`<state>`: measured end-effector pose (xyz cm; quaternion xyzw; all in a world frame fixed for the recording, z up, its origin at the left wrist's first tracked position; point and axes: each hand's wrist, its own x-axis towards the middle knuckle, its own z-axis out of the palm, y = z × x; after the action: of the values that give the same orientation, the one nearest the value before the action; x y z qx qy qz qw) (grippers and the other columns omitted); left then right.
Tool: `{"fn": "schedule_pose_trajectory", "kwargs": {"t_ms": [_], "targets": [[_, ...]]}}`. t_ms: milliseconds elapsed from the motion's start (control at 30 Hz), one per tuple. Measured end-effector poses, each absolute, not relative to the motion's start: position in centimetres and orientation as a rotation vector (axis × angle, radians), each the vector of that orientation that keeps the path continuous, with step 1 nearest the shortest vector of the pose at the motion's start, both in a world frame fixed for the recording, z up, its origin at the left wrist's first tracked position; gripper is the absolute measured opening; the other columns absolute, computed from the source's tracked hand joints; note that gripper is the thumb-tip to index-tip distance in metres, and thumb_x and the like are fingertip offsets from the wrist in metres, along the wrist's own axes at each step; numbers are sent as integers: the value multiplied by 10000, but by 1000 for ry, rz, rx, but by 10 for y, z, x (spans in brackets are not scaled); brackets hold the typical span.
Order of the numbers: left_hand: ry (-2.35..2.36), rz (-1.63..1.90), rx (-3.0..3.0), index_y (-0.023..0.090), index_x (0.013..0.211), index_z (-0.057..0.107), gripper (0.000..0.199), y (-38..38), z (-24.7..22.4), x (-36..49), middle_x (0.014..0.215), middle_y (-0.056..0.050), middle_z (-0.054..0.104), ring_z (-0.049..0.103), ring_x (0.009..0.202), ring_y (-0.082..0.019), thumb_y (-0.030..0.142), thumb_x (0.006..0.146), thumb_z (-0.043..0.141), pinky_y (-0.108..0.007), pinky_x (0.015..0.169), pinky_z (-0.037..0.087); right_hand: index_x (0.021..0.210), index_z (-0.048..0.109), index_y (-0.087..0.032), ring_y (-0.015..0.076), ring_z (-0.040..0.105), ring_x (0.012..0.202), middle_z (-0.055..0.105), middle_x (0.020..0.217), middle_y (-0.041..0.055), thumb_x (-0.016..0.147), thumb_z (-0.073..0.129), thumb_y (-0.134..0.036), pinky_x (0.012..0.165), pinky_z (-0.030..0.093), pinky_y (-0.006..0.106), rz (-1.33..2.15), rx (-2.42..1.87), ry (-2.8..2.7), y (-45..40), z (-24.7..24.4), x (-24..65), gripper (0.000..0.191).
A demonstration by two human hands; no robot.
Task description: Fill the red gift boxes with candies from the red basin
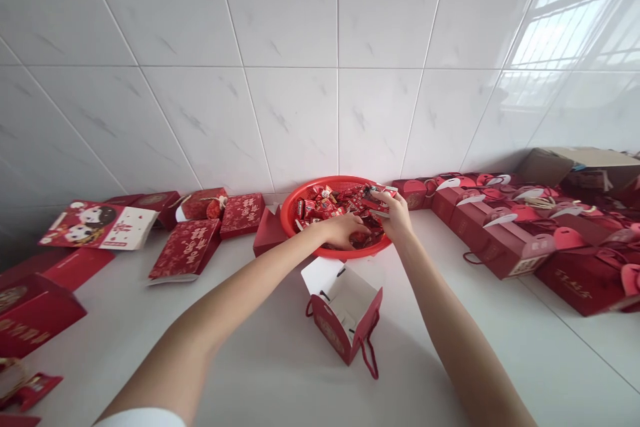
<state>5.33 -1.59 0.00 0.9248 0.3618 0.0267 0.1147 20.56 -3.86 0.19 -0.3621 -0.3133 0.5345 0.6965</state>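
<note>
A red plastic basket (pixel 334 253) stands against the wall, filled with red-wrapped candies (pixel 327 203). My left hand (pixel 345 230) is inside its front part, with curled fingers down among the candies; what they grip is hidden. Over the basket's right side, my right hand (pixel 397 212) is closed on red-wrapped candies (pixel 379 192). In front of the basket and between my forearms sits an open red gift box (pixel 336 328). Its white inside shows, its lid flaps are up, and dark red cord handles hang at its sides.
Rows of closed red gift boxes (pixel 480 227) fill the right side, with a cardboard box (pixel 575 159) behind them. Flat red packets (pixel 186 247), a printed panda card (pixel 100 225) and more red boxes (pixel 37 310) lie left. A white tiled wall (pixel 300 113) bounds the back.
</note>
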Motion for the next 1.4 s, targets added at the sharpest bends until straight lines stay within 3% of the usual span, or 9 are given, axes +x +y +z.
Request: {"fn": "schedule_pose_trajectory", "kwargs": {"t_ms": [300, 533, 667, 767, 833, 933, 1067, 1267, 1400], "targets": [[1480, -60, 2763, 196, 770, 746, 210, -14, 6, 58, 961, -132, 714, 558, 1133, -399, 302, 606, 823, -533, 1050, 355, 698, 610, -217, 137, 648, 570, 679, 650, -35, 518, 798, -214, 408, 484, 196, 1192, -799, -688, -40, 3, 205, 260], [1730, -37, 2702, 179, 829, 750, 187, -7, 8, 48, 932, -155, 746, 531, 1222, -415, 66, 722, 647, -635, 1081, 274, 707, 625, -213, 134, 667, 604, 700, 697, -29, 516, 796, -206, 424, 498, 189, 1203, -815, -675, -38, 3, 205, 257], [1474, -114, 2754, 260, 859, 770, 276, -7, 9, 49, 965, -53, 778, 646, 1086, -286, 63, 734, 623, -468, 1117, 323, 692, 621, -212, 139, 660, 580, 686, 663, -29, 517, 798, -211, 417, 495, 201, 1197, -797, -681, -38, 3, 205, 249], [1311, -218, 2748, 308, 842, 778, 213, -8, 5, 59, 926, -11, 782, 696, 940, -239, 162, 716, 687, -333, 961, 463, 694, 609, -217, 148, 676, 591, 683, 663, -29, 531, 791, -211, 406, 484, 196, 1198, -806, -673, -38, 3, 205, 244], [1325, -281, 2737, 301, 863, 781, 244, -6, 1, 67, 914, -40, 778, 701, 925, -271, 191, 648, 747, -340, 894, 497, 693, 602, -216, 149, 683, 603, 689, 677, -28, 533, 790, -205, 401, 476, 188, 1203, -818, -661, -39, 4, 204, 246], [1394, -338, 2719, 330, 1034, 766, 493, 1, -4, 77, 1024, -72, 772, 690, 1001, -314, 157, 573, 785, -381, 901, 507, 677, 591, -214, 150, 677, 599, 689, 669, -27, 530, 790, -193, 400, 481, 192, 1202, -820, -648, -39, 6, 204, 248], [1438, -344, 2694, 368, 1209, 713, 662, 11, -6, 78, 1243, -109, 710, 664, 1097, -355, 135, 592, 768, -424, 910, 513, 670, 593, -214, 144, 662, 581, 681, 656, -29, 528, 795, -189, 404, 487, 197, 1197, -814, -647, -39, 6, 204, 248], [1355, -300, 2663, 356, 998, 787, 476, 17, -5, 70, 1085, -27, 772, 688, 1033, -282, 91, 609, 719, -328, 867, 534, 689, 604, -214, 152, 675, 586, 681, 663, -26, 532, 802, -205, 386, 459, 188, 1189, -824, -678, -38, 3, 205, 253], [1324, -255, 2648, 285, 901, 797, 359, 13, -3, 69, 994, -49, 783, 701, 983, -274, 66, 635, 696, -314, 824, 542, 692, 608, -214, 153, 677, 584, 687, 666, -25, 533, 798, -210, 384, 461, 191, 1200, -817, -685, -38, 4, 205, 247]]}}
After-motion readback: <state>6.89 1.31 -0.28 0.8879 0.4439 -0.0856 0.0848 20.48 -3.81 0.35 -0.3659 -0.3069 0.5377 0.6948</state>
